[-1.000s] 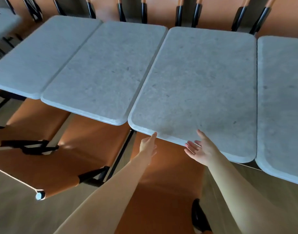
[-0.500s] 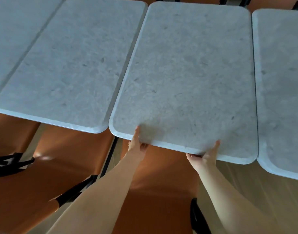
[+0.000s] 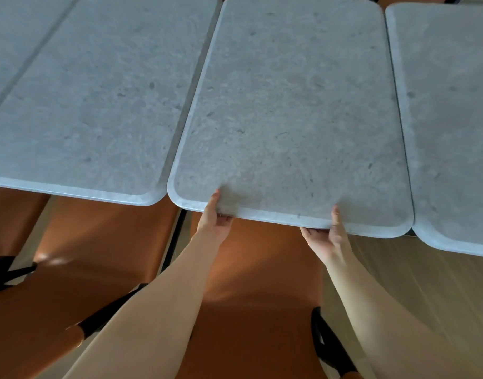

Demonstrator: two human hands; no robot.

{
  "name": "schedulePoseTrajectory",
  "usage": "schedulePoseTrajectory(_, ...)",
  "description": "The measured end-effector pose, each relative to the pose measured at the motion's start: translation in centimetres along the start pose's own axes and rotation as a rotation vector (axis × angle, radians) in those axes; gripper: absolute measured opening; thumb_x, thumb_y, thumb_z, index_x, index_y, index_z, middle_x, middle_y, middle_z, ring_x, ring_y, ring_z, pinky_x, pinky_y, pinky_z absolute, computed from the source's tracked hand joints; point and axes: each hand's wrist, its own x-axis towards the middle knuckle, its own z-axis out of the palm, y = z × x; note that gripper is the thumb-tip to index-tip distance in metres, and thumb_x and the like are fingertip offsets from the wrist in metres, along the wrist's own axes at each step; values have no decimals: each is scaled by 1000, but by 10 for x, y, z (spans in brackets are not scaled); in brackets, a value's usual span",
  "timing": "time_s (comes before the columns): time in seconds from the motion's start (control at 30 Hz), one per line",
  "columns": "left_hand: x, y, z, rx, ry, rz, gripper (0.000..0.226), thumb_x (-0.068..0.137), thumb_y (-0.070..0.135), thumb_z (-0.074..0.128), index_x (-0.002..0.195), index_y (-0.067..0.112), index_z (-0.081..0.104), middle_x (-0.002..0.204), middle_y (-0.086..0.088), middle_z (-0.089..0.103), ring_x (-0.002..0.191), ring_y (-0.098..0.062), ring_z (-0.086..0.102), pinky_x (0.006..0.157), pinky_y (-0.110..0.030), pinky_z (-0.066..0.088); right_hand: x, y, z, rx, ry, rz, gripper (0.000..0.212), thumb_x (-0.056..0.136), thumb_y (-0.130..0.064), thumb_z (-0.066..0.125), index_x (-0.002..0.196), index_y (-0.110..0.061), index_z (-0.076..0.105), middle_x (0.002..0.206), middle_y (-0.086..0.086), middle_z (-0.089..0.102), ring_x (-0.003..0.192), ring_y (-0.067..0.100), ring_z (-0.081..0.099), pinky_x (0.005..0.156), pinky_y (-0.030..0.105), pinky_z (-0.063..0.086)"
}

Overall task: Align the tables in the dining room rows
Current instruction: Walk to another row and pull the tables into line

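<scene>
A grey stone-look table (image 3: pixel 292 110) with rounded corners fills the middle of the view. My left hand (image 3: pixel 214 218) grips its near edge towards the left corner, thumb on top, fingers underneath. My right hand (image 3: pixel 326 236) grips the same edge further right, thumb on top. A matching table (image 3: pixel 92 99) lies close along its left side, and another table (image 3: pixel 453 105) lies to its right with a narrow gap. The middle table's near edge sticks out closer to me than the left table's edge.
Orange leather chairs with black frames stand under the near edges: one chair seat (image 3: pixel 262 269) below my hands, another chair seat (image 3: pixel 98 255) to the left. Pale wooden floor (image 3: pixel 426 283) shows at the right.
Both hands went from open and reaching to gripping the middle table's near edge. The view has moved closer and lower over the tables.
</scene>
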Motion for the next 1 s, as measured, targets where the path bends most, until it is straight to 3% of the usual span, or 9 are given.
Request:
schedulePoseTrajectory(0.17, -1, -1, -4, -13, -50, 14, 37, 84, 15, 81, 116, 9, 62, 104, -9, 72, 94, -25, 69, 75, -39, 58, -1, 2, -4, -48, -82, -55, 56, 84, -35, 76, 134, -15, 61, 126, 8, 70, 117, 28, 65, 104, 45, 51)
schedulePoseTrajectory(0.3, -4, -6, -4, 11, -78, 51, 23, 87, 17, 78, 102, 10, 62, 96, -7, 71, 87, -22, 68, 72, -36, 58, 0, 1, -11, -108, -143, -84, 30, 92, -35, 69, 113, -13, 65, 127, 7, 68, 122, 28, 63, 110, 46, 46)
schedulePoseTrajectory(0.4, -8, -8, -8, 3, -97, 55, 18, 88, 17, 77, 97, 11, 62, 94, -7, 71, 85, -21, 68, 72, -35, 57, 0, 3, -16, -107, -152, -92, 27, 93, -36, 69, 108, -13, 66, 121, 7, 70, 117, 28, 65, 110, 46, 46)
schedulePoseTrajectory(0.5, -13, -10, -18, 6, -93, 35, 19, 88, 17, 77, 99, 11, 62, 97, -7, 71, 88, -22, 69, 74, -36, 57, -4, 5, -26, -111, -140, -75, 34, 89, -36, 71, 114, -13, 66, 123, 7, 70, 116, 27, 65, 111, 44, 46)
schedulePoseTrajectory(0.63, -19, -13, -28, 4, -86, 26, 25, 89, 18, 76, 106, 11, 60, 106, -8, 70, 95, -23, 68, 77, -38, 56, -10, 8, -35, -66, -109, -18, 64, 76, -35, 77, 133, -13, 60, 131, 8, 68, 121, 28, 63, 110, 43, 47)
schedulePoseTrajectory(0.8, -22, -13, -19, 18, -29, 33, 35, 91, 23, 74, 121, 10, 61, 119, -8, 69, 94, -21, 68, 81, -35, 55, -25, 1, -37, -151, -14, 74, 34, 98, -29, 65, 122, -5, 60, 139, 9, 60, 133, 26, 54, 110, 40, 44)
schedulePoseTrajectory(0.87, -32, -20, -17, 66, 50, 24, 45, 90, 25, 75, 130, 11, 60, 125, -7, 68, 97, -20, 68, 86, -32, 54, -44, -12, -47, -182, 59, 97, 44, 99, -24, 65, 135, -4, 50, 144, 12, 54, 138, 28, 50, 110, 42, 43)
schedulePoseTrajectory(0.93, -52, -36, -13, 140, 74, -2, 54, 92, 32, 72, 139, 10, 56, 137, -9, 63, 113, -20, 65, 89, -26, 53, -68, -30, -63, -171, 121, 90, 56, 99, -22, 64, 147, -3, 41, 147, 15, 51, 137, 29, 50, 106, 43, 46)
schedulePoseTrajectory(1.0, -78, -59, -4, 257, 33, -38, 59, 99, 37, 61, 148, 7, 45, 151, -11, 50, 134, -21, 54, 97, -22, 51, -93, -52, -82, -167, 133, 66, 54, 101, -22, 60, 148, -2, 40, 148, 17, 50, 137, 30, 50, 104, 43, 46)
